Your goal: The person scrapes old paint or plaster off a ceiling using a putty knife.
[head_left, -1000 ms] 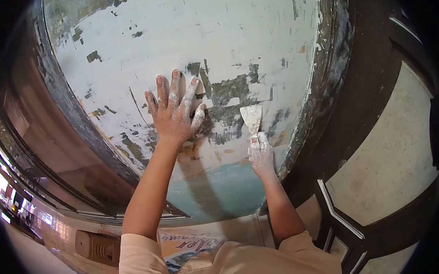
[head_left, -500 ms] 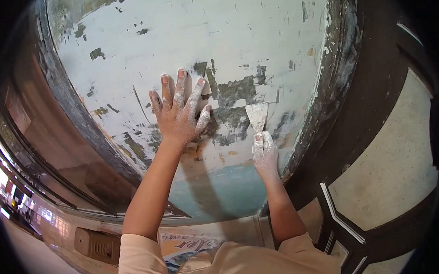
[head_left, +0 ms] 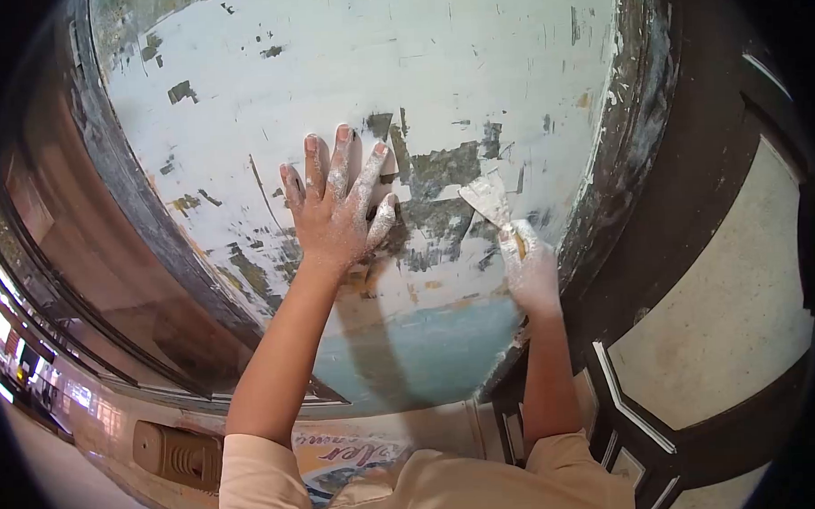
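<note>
Swung rightward at its handle (head_left: 519, 242) since the last frame, one scraper (head_left: 488, 200) is now tilted left, pinched in the right hand (head_left: 531, 273), its blade (head_left: 483, 193) held over dark patches (head_left: 445, 166) to the right of the left hand (head_left: 335, 226)! Nearest, one tan shirt (head_left: 460, 486) with two sleeves (head_left: 264, 470) is seen, and past two outstretched forearms (head_left: 286, 371) the left hand is held palm to the wall (head_left: 365, 76), all five fingers (head_left: 342, 149) fanned wide. Beyond, that one wall is caught patched in white, grey and blue-green, bordered by two weathered edges (head_left: 632, 121).
</note>
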Demonstrator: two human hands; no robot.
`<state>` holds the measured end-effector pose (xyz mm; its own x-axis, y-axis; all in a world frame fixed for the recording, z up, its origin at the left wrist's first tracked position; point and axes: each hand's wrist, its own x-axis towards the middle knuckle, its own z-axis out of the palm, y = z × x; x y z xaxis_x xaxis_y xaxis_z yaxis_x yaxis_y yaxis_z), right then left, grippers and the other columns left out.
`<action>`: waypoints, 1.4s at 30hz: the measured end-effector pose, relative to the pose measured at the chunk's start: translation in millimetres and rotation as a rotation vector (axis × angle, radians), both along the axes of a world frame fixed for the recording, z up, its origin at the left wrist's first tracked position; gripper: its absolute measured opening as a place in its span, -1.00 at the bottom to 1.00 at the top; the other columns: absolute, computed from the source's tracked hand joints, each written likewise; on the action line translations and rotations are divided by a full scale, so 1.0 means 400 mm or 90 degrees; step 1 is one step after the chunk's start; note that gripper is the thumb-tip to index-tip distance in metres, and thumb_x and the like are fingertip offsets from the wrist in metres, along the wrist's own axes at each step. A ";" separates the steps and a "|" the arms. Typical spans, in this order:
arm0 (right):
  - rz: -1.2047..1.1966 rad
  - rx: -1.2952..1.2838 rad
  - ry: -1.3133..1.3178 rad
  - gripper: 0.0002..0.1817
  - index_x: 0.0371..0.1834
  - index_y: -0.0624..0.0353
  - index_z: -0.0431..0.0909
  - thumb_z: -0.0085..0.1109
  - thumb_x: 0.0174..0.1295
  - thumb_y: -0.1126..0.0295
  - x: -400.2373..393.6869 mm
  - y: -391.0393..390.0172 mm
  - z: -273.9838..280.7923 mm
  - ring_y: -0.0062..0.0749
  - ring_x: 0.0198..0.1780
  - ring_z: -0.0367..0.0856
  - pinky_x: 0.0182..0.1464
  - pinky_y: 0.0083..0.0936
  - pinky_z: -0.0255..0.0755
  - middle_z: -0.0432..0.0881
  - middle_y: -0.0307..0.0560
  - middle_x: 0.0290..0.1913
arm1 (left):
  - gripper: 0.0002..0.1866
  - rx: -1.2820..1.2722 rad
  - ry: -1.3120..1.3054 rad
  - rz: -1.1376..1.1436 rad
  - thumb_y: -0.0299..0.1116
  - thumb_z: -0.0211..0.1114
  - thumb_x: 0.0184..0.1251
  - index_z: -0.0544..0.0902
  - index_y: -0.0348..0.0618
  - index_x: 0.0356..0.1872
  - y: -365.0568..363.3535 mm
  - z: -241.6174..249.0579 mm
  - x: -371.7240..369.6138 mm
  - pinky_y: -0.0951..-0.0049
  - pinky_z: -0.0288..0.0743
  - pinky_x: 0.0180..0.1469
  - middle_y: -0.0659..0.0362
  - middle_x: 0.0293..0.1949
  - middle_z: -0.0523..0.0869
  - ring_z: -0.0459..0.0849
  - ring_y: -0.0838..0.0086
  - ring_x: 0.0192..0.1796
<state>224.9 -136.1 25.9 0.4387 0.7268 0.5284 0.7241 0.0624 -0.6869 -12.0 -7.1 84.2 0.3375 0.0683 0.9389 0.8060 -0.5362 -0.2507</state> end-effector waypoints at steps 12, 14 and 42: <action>-0.067 -0.013 -0.228 -0.69 -0.11 0.12 0.58 0.13 0.29 0.12 0.059 -0.034 0.141 0.15 -0.13 0.60 -0.11 -0.11 0.47 0.66 0.11 -0.21 | -0.36 -0.045 -0.007 -0.009 0.02 0.31 0.13 0.46 0.44 0.33 -0.004 -0.004 -0.001 -0.23 -0.35 0.47 0.22 0.51 0.17 -0.05 0.10 0.57; -0.097 -0.030 -0.267 -0.64 -0.14 0.10 0.59 0.13 0.27 0.03 0.065 -0.030 0.166 0.12 -0.14 0.62 -0.12 -0.11 0.46 0.66 0.08 -0.23 | -0.36 -0.050 -0.005 -0.008 0.02 0.31 0.13 0.46 0.44 0.33 -0.005 -0.004 0.000 -0.22 -0.35 0.47 0.21 0.51 0.17 -0.05 0.09 0.57; -0.119 -0.108 -0.687 -0.72 -0.36 0.08 0.61 0.25 0.14 0.09 -0.005 -0.002 0.447 -0.18 -0.29 0.70 -0.29 -0.26 0.56 0.67 -0.07 -0.40 | -0.22 -0.084 0.021 0.013 0.02 0.24 0.15 0.33 -0.07 0.41 -0.007 -0.001 -0.007 -0.28 -0.28 0.45 0.14 0.53 0.11 -0.13 0.06 0.58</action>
